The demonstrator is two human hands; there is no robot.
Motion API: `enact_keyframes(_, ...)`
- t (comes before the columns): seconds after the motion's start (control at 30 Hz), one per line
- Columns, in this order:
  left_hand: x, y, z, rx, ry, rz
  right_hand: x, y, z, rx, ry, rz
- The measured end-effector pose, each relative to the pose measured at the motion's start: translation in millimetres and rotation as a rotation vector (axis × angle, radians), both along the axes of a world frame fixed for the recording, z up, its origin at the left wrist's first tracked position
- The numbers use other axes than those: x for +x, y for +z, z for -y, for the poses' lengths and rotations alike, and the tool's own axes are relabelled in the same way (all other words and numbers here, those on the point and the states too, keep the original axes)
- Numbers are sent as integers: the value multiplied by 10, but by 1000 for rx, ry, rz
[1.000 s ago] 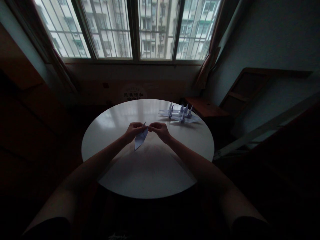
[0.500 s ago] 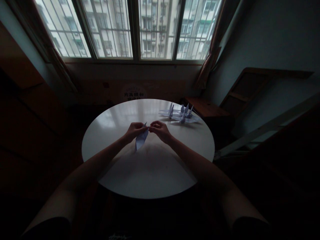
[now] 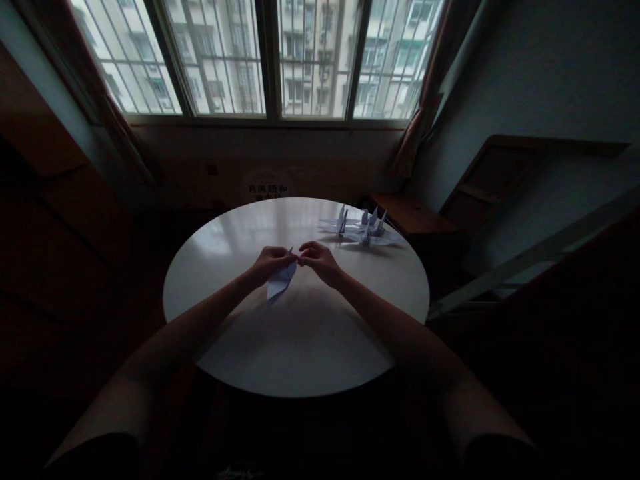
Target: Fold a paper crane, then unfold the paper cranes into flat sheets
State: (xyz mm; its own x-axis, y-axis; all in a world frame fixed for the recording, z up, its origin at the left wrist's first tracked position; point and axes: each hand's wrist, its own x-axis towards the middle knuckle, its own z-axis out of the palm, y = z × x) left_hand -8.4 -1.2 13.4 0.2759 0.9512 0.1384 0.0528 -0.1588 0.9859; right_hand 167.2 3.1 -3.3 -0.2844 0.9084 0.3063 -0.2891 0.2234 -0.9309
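Observation:
A pale folded paper crane [image 3: 281, 283] is held over the middle of the round white table [image 3: 295, 360]. My left hand [image 3: 271, 263] is closed on its body, with one wing pointing down toward me and a thin tip sticking up past the fingers. My right hand [image 3: 320, 261] pinches the crane's right end between thumb and forefinger, and the fingertips of both hands nearly meet there. That pinched part is mostly hidden. Several finished paper cranes [image 3: 367, 233] stand together at the table's far right, beyond my right hand.
A low brown wooden cabinet [image 3: 415, 217] stands behind the table on the right. Past the table is a barred window [image 3: 270, 60] with curtains tied at its sides. A pale slanting rail [image 3: 500, 280] runs close to the table's right edge.
The crane has turned slightly in my left hand, its lower wing swinging a little to the left. Both hands stay in almost the same place.

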Motion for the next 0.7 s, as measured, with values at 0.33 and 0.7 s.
enact_keyframes(0.33,2,-15,-31,14,-20,41,2,61,21,34,-30,37)
enact_keyframes(0.7,-38,52,-7,-6,9,60,52,18,-19,-54,-23,129)
